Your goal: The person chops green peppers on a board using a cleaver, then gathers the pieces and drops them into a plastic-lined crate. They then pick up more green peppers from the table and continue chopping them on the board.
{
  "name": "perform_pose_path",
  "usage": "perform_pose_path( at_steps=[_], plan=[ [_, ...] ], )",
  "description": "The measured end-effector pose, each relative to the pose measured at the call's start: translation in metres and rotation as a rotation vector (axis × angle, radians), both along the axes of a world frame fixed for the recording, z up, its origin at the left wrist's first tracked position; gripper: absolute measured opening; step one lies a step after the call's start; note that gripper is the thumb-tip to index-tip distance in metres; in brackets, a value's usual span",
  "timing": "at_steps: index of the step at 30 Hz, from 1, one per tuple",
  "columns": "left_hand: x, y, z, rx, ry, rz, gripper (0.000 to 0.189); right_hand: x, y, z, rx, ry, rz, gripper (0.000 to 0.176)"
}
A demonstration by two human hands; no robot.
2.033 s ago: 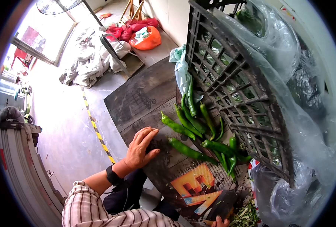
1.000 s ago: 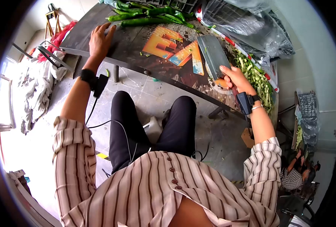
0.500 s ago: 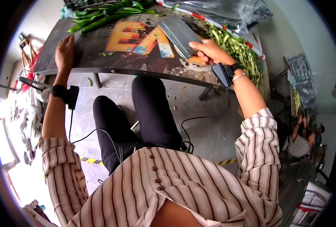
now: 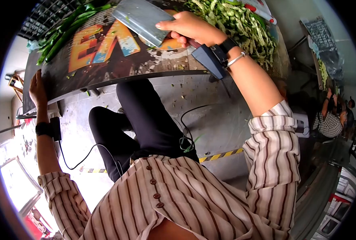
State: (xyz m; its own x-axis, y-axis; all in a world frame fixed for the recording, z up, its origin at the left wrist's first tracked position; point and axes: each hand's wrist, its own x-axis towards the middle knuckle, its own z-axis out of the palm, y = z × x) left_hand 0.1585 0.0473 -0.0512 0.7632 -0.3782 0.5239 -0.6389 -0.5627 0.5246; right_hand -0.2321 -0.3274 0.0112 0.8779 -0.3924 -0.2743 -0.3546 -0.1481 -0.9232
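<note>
In my right hand (image 4: 194,29) is a cleaver (image 4: 140,19), its wide grey blade pointing to the far left, low over the table. The fingers wrap round the handle, and the thumb lies along the blade's near end. At the left end of the dark table (image 4: 62,82), my left hand (image 4: 38,89) rests with stretched fingers at the edge, holding nothing. Long green chili peppers (image 4: 68,30) lie in a bunch beyond it. A heap of chopped green pieces (image 4: 242,30) covers the table's right end, beside my right wrist.
Large orange lettering (image 4: 106,46) marks the tabletop. A dark crate (image 4: 46,16) stands at the far left corner. A red-and-white tube (image 4: 262,15) lies behind the heap. Cables hang from both wrist devices. Another person (image 4: 328,122) works at the far right.
The view has shifted, so the table appears turned and farther left. The cleaver has swung flatter and moved away from me over the table. My left hand has slid nearer the table's front left corner.
</note>
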Motion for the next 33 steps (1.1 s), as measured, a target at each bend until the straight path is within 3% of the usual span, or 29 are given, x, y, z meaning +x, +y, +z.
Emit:
perform_pose_path(
  at_steps=[8, 10, 11, 12, 13, 14, 16, 19, 28, 30, 31, 33],
  plan=[
    [0.004, 0.002, 0.001, 0.007, 0.046, 0.046, 0.031, -0.005, 0.002, 0.005, -0.004, -0.052, 0.03, 0.038],
    [0.069, 0.03, -0.035, 0.454, -0.483, -0.014, 0.027, -0.009, 0.0, 0.007, -0.155, -0.05, 0.098, 0.038],
    [0.072, 0.03, -0.045, 0.241, -0.438, -0.105, 0.029, -0.002, -0.009, -0.01, -0.107, -0.091, 0.112, 0.039],
    [0.058, 0.025, -0.036, 0.27, -0.54, -0.105, 0.027, -0.002, -0.003, -0.005, 0.013, -0.074, 0.061, 0.038],
    [0.049, 0.021, -0.032, 0.315, -0.602, -0.092, 0.026, 0.002, -0.005, -0.007, -0.03, -0.031, 0.041, 0.039],
    [0.018, 0.013, -0.014, 0.41, -0.521, 0.061, 0.024, 0.003, -0.004, -0.005, -0.04, -0.013, 0.032, 0.038],
    [-0.025, -0.008, 0.014, 0.101, -0.121, 0.149, 0.028, 0.006, 0.001, 0.001, 0.005, 0.032, 0.015, 0.034],
    [-0.032, -0.011, 0.017, -0.03, -0.058, 0.095, 0.031, 0.007, 0.01, 0.008, 0.025, 0.096, -0.025, 0.035],
    [-0.042, -0.013, 0.018, -0.088, -0.033, 0.092, 0.026, 0.009, 0.008, 0.009, 0.003, 0.088, -0.051, 0.032],
    [-0.044, -0.009, 0.018, 0.08, -0.075, 0.167, 0.026, 0.009, 0.005, 0.003, 0.027, 0.094, -0.124, 0.034],
    [-0.047, -0.01, 0.021, 0.05, 0.079, 0.167, 0.026, 0.006, 0.003, 0.001, -0.036, 0.095, -0.136, 0.038],
    [-0.015, 0.002, -0.005, -0.011, -0.02, 0.011, 0.027, 0.004, 0.009, 0.009, 0.031, 0.043, -0.127, 0.039]
  ],
)
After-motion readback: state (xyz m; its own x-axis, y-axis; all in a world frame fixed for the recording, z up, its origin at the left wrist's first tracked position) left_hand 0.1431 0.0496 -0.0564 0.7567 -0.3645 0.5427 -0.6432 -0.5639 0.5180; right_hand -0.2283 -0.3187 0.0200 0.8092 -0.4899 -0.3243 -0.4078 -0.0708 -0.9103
